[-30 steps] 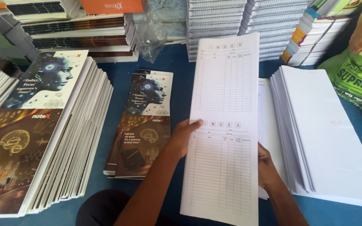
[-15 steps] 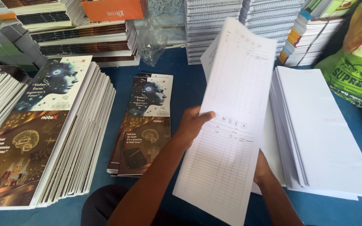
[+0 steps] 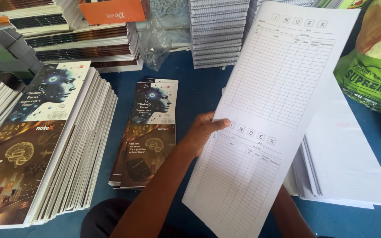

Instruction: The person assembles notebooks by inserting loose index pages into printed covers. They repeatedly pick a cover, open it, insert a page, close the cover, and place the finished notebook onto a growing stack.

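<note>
My left hand (image 3: 201,132) grips the left edge of a long white ruled sheet (image 3: 270,114) with two printed table blocks, thumb on top. The sheet is lifted off the table and tilted to the right. My right hand is hidden behind the sheet; only its forearm (image 3: 287,216) shows below the sheet's lower edge. Under and right of the sheet lies a stack of white ruled sheets (image 3: 349,167). Left of my left arm sits a small pile of printed covers (image 3: 148,136) with a face and a brain picture.
A tall fanned stack of the same covers (image 3: 45,145) fills the left side. Piles of notebooks (image 3: 217,31) and an orange box (image 3: 111,11) line the back. A green sack (image 3: 371,75) stands at the right. The surface is a blue cloth (image 3: 199,88).
The sheet has been raised off the white stack and swung clockwise, its top now leaning right. My left hand rose with it and the view shifted closer.
</note>
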